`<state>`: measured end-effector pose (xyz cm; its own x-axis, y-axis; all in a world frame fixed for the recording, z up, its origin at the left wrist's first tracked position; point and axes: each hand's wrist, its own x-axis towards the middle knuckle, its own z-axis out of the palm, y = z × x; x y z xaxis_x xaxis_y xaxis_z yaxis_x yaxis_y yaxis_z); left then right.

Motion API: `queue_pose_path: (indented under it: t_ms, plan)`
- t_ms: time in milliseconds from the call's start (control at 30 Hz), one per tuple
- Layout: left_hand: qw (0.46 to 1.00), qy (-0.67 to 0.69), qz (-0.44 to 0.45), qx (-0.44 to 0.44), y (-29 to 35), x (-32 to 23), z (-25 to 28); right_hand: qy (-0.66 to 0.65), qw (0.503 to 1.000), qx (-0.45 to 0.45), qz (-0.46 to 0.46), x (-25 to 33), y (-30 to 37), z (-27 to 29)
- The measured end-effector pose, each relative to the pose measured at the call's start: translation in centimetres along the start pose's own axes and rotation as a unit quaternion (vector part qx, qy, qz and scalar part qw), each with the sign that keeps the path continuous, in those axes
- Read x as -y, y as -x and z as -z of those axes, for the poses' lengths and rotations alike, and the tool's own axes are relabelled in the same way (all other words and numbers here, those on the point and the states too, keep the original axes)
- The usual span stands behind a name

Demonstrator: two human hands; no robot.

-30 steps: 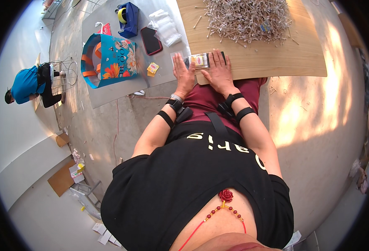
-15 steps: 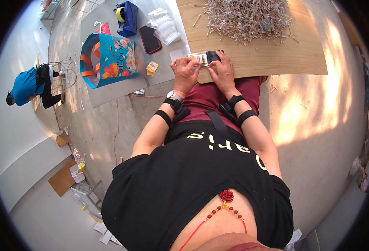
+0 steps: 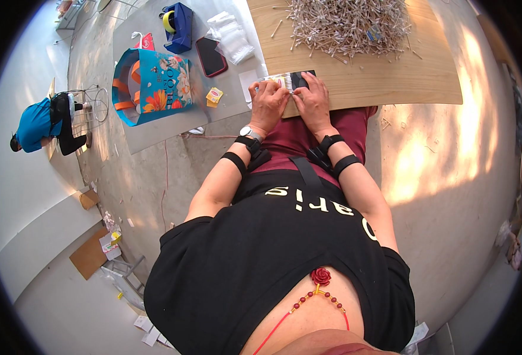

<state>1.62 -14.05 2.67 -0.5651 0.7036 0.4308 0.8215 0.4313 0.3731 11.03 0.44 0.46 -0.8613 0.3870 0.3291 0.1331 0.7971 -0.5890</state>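
A small clear pack of cotton swabs, with a yellow label and a black part at its right end, lies at the near left edge of the wooden board. My left hand has its fingers bent and closed over the label end. My right hand grips the pack's near side, thumb and fingers closed by the black part. The fingertips of both hands partly hide the pack. Beyond it, a big heap of loose cotton swabs covers the far part of the wooden board.
On the grey tabletop left are a floral blue bag, a tape dispenser, a phone, clear plastic bags and small yellow cards. A person in blue bends over at far left.
My left hand has shifted slightly right along the pack, closer to my right hand, and its fingers now cover more of the label. My right hand stays nearly in place.
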Motion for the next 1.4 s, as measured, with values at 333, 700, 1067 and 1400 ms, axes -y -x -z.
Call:
queue_pose_path:
  t_ms: [333,700,1067,1400]
  plan:
    - [0.999,-0.022,-0.025,0.012,0.2,0.1,-0.1,0.002,1.000,0.017,0.010,-0.1,-0.2,0.1]
    - [0.996,-0.048,-0.059,0.037,-0.3,0.0,0.3,0.035,0.998,0.023,0.050,-0.1,-0.2,0.4]
    - [0.994,-0.064,-0.080,0.046,-0.4,0.3,-0.1,0.136,0.982,0.064,0.115,-0.1,-1.3,0.5]
    - [0.993,-0.068,-0.077,0.053,-0.5,0.3,0.0,0.111,0.984,0.074,0.119,-0.3,-1.5,0.9]
